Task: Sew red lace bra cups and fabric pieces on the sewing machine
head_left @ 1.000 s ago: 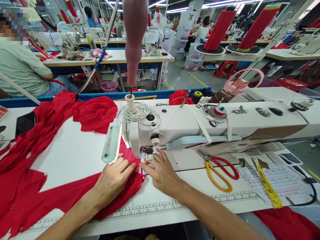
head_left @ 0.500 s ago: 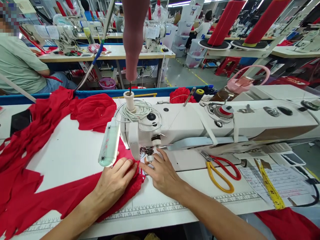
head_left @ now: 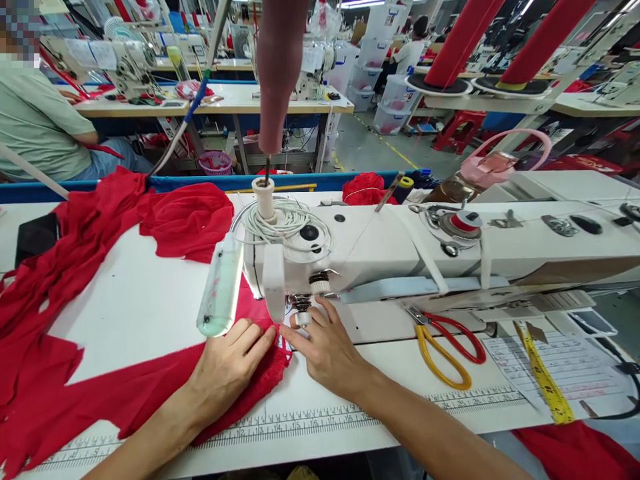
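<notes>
A white sewing machine (head_left: 380,253) stands on the white table (head_left: 145,300). Red fabric (head_left: 100,393) lies across the table and runs under the needle area. My left hand (head_left: 227,363) lies flat on the fabric just left of the presser foot (head_left: 300,313), fingers stretched out. My right hand (head_left: 327,347) rests flat on the machine bed to the right of the foot, fingers spread, fingertips beside the fabric's edge. Neither hand holds anything.
Scissors (head_left: 443,343) with yellow and red handles and a yellow measuring tape (head_left: 545,383) lie on the table to the right. A small lamp (head_left: 220,290) hangs at the machine's left. More red fabric (head_left: 185,217) is piled behind. A person (head_left: 43,127) sits at the back left.
Both hands stay pressed flat by the presser foot. The view has shifted slightly; the fabric and hands have barely moved.
</notes>
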Tool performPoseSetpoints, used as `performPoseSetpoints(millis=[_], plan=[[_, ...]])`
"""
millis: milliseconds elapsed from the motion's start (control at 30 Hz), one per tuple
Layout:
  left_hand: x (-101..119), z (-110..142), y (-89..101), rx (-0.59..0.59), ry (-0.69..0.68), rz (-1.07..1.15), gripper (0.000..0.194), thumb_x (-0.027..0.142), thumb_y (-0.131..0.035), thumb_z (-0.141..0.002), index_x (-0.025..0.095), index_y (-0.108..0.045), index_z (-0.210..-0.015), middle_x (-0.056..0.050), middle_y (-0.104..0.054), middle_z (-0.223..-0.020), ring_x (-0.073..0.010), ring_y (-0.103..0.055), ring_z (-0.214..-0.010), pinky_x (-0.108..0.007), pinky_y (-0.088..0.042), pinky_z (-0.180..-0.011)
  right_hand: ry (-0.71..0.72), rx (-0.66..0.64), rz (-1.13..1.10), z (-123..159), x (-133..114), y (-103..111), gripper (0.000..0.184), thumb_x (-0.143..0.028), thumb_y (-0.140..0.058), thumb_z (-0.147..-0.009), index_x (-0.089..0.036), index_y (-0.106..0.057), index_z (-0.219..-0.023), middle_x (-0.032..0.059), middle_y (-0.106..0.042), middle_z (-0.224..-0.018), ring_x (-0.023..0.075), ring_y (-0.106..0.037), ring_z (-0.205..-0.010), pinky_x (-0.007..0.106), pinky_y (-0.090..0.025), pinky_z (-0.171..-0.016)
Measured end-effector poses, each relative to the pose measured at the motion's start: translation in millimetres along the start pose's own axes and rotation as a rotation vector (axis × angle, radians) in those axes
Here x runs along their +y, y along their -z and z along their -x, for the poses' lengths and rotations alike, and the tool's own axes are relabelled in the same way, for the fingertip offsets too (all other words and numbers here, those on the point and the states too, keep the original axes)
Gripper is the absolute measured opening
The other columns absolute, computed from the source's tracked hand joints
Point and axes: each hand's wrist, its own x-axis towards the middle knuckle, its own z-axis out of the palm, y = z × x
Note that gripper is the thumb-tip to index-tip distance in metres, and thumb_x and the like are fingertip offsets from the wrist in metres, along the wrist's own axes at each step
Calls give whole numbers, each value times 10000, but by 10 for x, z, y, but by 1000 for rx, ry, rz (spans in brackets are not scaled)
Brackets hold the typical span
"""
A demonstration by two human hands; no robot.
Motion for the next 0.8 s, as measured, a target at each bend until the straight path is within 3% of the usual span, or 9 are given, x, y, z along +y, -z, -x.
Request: performPoseSetpoints(millis=[167,300,533,800], plan=[[-5,16,-27,21,26,48,261,27,-418,-995,91,-632,-1130,-47,-650,-826,-176,-515,-728,-309,-325,-633,-9,-25,2,4,-3,-5,435,20,-531,-819,-204,-690,-1156,56,-616,-903,221,-474,-869,463,-337,-1021],[-27,2,-42,48,54,131,324,-27,-379,-968,88,-630,-1139,-73,-672,-893,-178,-534,-779,-310,-380,-678,1,-5,5,1,-4,-4,395,30,-528,-782,-187,-706,-1061,63,-605,-877,224,-459,-859,448,-327,-976],[-27,-25,-45,72,62,184,303,-25,-412,-956,74,-658,-1103,-125,-693,-1056,-267,-532,-1174,-357,-477,-882,-28,-5,-75,12,21,-6,381,41,-512,-741,-186,-694,-987,62,-598,-918,220,-442,-872,404,-311,-904],[-40,15,-110,37,48,197,277,-17,-449,-956,66,-658,-1117,-127,-696,-1082,-287,-538,-1136,-389,-528,-905,-93,65,-129,6,72,35,314,-2,-473,-830,-165,-690,-987,48,-538,-866,197,-424,-816,374,-303,-892]])
